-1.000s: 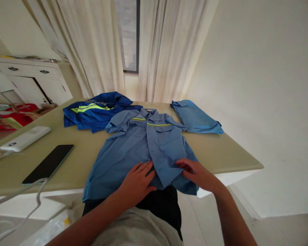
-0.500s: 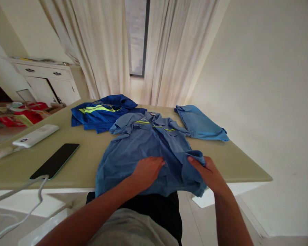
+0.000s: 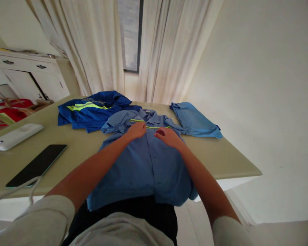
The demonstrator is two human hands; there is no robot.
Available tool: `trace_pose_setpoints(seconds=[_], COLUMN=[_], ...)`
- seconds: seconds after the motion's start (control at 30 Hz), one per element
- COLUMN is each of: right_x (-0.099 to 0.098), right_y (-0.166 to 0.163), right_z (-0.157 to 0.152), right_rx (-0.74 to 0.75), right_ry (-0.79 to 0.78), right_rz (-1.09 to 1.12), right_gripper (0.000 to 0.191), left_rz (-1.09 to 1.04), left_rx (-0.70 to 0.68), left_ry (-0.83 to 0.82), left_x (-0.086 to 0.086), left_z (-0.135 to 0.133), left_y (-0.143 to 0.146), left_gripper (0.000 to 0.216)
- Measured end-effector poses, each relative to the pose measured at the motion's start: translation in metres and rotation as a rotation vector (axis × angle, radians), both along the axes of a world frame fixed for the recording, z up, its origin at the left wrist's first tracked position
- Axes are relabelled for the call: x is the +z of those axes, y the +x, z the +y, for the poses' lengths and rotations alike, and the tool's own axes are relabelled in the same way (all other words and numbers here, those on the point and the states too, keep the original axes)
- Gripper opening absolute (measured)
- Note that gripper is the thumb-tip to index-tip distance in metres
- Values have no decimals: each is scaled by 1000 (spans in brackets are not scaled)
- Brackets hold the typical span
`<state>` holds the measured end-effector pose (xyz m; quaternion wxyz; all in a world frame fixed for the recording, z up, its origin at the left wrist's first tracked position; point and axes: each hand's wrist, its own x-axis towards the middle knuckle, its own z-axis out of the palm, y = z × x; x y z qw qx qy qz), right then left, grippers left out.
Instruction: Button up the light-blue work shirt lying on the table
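Hem: the light blue shirt [image 3: 143, 164] is laid front up on the table [image 3: 74, 150], with its bottom edge hung over the near side.
Progress: looks spread flat, nothing folded yet tbh.
Grip: left hand [image 3: 137, 130] and right hand [image 3: 166, 135] are set on the chest, just under the collar. The fingers are curled, so a pinch can't be confirmed.
Further back: a dark blue jacket [image 3: 89, 112] is lying there.

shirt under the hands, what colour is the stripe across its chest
Bright yellow-green stripe on the light blue shirt, seen in the head view.
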<state>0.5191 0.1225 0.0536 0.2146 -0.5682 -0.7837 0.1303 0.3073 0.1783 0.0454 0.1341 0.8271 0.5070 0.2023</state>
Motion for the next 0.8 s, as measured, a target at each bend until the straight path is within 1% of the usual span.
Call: trace_pose_setpoints(seconds=[0.03, 0.07, 0.1, 0.13, 0.2, 0.27, 0.3, 0.33, 0.47, 0.6, 0.7, 0.77, 0.8], right_x=[-5, -12, -19, -27, -43, -56, -60, -63, -64, -62, -63, -63, -63], right_y=[-10, -19, -27, -33, -40, -42, -42, -40, -37, -43, -51, -55, -56], right_z=[19, 36, 48, 56, 63, 60, 57, 55, 46, 31, 13, 4, 1], right_rx=[-17, -27, -45, -70, -140, -200, -210, -204, -170, -265, -308, -303, -305], right_ry=[-21, -40, -52, -57, -37, -2, 14, 30, 69, 15, -2, 3, 0], right_rz=[-81, -118, -143, -154, -155, -150, -145, -137, -90, -96, -97, -84, -71], right_gripper=[23, 19, 18, 17, 18, 25, 28, 29, 30, 31, 33, 32, 32], left_rz=[-23, -40, -52, -64, -90, -117, -131, -142, -127, -5, 86, 101, 91], left_rx=[83, 119, 138, 125, 19, -120, -162, -173, -57, 31, -3, -23, -8], left_ry=[33, 53, 69, 84, 117, 139, 137, 128, 122, 114, 138, 154, 148], left_x=[-9, -20, -31, -42, -61, -72, -75, -77, -75, -76, -79, -79, -78], left_z=[9, 14, 16, 16, 13, 11, 11, 12, 13, 0, -14, -19, -19], left_y=[2, 4, 5, 5, 2, -1, -2, -3, -4, -10, -18, -19, -16], left_gripper=[29, 30, 30, 30, 37, 46, 47, 47, 44, 54, 48, 43, 41])
